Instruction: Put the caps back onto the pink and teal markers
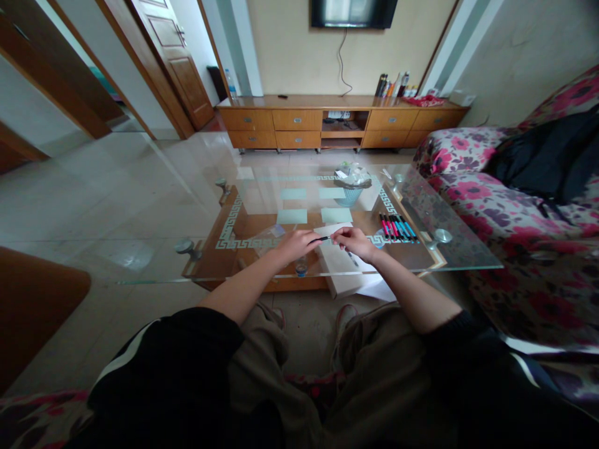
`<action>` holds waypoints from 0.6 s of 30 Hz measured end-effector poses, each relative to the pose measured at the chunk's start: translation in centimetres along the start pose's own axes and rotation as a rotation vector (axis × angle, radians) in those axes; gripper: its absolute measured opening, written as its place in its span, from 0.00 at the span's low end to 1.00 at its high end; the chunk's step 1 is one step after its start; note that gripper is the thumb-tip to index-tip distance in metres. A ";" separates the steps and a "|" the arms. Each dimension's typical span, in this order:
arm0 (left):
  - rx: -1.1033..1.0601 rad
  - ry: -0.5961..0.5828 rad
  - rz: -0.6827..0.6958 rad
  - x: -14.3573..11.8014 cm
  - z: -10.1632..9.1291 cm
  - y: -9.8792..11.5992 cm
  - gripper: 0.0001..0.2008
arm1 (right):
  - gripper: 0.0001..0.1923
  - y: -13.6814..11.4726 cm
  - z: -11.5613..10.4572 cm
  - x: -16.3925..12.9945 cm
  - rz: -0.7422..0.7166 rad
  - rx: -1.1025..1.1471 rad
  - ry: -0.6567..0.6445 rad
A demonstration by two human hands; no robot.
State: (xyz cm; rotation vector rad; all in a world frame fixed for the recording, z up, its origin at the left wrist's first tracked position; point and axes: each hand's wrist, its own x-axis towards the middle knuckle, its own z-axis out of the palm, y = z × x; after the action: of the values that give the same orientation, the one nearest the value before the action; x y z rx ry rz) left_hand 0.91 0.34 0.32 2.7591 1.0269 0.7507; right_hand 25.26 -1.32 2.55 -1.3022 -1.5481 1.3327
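Over the near edge of the glass table (271, 274), my two hands meet around a thin black pen (322, 239). My left hand (297, 244) is closed on its dark body. At the pen's other end, the fingers of my right hand (353, 242) are pinched at its pale tip; whether they grip the tip or a small separate part is too small to tell. Several pens (397, 228) with black, pink and blue parts lie in a row on the glass, to the right of my right hand.
Under the glass, a white box (344, 285) sits on the lower shelf. A lined waste basket (349, 196) stands beyond it. The flowered sofa (461, 153) with a black bag (552, 156) is at right. A wooden TV cabinet (299, 120) lines the far wall.
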 end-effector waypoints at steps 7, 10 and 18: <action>0.012 -0.010 -0.020 -0.1 0.1 -0.1 0.15 | 0.13 -0.1 -0.1 0.1 0.005 0.002 0.026; 0.040 -0.021 -0.044 -0.1 -0.1 -0.1 0.15 | 0.13 0.1 -0.3 0.4 -0.014 -0.010 0.067; 0.088 -0.038 -0.077 0.0 -0.6 0.3 0.15 | 0.06 0.8 -2.5 0.6 -0.197 -0.643 0.179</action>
State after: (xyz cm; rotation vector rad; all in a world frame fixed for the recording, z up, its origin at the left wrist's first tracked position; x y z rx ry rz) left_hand 0.78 -0.01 0.93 2.7767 1.1785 0.6549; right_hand 27.66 -0.11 2.25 -1.5364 -1.9962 0.5847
